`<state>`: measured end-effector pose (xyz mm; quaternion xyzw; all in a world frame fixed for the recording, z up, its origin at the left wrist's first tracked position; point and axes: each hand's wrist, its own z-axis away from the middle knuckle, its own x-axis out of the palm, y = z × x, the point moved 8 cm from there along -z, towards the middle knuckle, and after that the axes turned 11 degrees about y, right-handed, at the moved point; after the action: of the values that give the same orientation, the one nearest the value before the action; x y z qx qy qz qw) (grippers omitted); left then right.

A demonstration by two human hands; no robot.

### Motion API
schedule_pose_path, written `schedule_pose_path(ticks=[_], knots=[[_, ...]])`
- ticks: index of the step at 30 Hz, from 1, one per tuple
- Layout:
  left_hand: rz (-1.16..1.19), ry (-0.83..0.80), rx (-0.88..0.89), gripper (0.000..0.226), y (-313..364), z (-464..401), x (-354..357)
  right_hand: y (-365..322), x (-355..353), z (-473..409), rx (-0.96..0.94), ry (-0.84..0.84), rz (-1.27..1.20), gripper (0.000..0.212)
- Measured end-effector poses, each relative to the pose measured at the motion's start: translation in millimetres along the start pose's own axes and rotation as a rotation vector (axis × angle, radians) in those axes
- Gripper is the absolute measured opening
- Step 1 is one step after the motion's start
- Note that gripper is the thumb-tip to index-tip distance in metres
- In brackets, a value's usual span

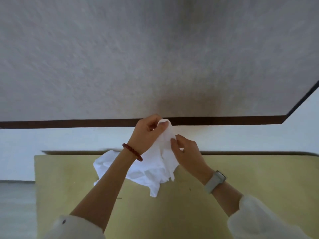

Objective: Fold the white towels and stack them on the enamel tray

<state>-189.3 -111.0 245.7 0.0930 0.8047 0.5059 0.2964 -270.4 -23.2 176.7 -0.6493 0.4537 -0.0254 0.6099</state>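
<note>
A crumpled white towel hangs in the air over the yellow-green table top, lifted by both hands. My left hand, with a red bead bracelet on its wrist, pinches the towel's top edge near the dark wall trim. Just to the right and a little lower, my right hand, with a pale watch on its wrist, pinches the same edge. The rest of the cloth droops in folds below and left of the hands. No enamel tray is in view.
A textured grey wall panel with a dark brown lower trim fills the upper view. Below it runs a pale white band of wall. The table's far edge lies just under the hands; grey floor shows at the lower left.
</note>
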Motion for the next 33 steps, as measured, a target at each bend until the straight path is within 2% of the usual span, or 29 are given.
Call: schedule_pose_path(ticks=[3,6,9,11,14,19,22,25,29,33], knots=[[0.03,-0.029,-0.032,0.017,20,14,30,33,-41,14,0.031,-0.034,0.148,0.017],[0.09,-0.031,-0.076,0.022,34,28,61,74,-79,35,0.095,-0.096,0.233,0.012],[0.094,0.043,-0.141,0.027,34,40,84,110,-111,50,0.184,-0.109,0.222,0.006],[0.066,0.118,-0.178,0.017,29,44,92,130,-131,54,0.214,-0.091,0.279,0.01],[0.042,0.223,-0.229,0.017,19,44,93,144,-167,49,0.202,0.018,0.382,0.013],[0.095,0.238,-0.286,0.017,9,46,91,136,-218,40,0.084,0.312,0.247,0.018],[0.072,0.131,-0.271,0.019,0,56,92,134,-229,51,0.023,0.381,0.203,0.018],[0.008,-0.041,-0.288,0.024,-24,81,101,147,-226,76,-0.009,0.328,0.219,0.015],[-0.139,-0.283,-0.397,0.037,-78,136,133,206,-201,132,0.18,0.107,0.283,0.012],[-0.312,-0.565,-0.545,0.008,-144,200,173,267,-171,194,0.404,-0.185,0.39,0.012]])
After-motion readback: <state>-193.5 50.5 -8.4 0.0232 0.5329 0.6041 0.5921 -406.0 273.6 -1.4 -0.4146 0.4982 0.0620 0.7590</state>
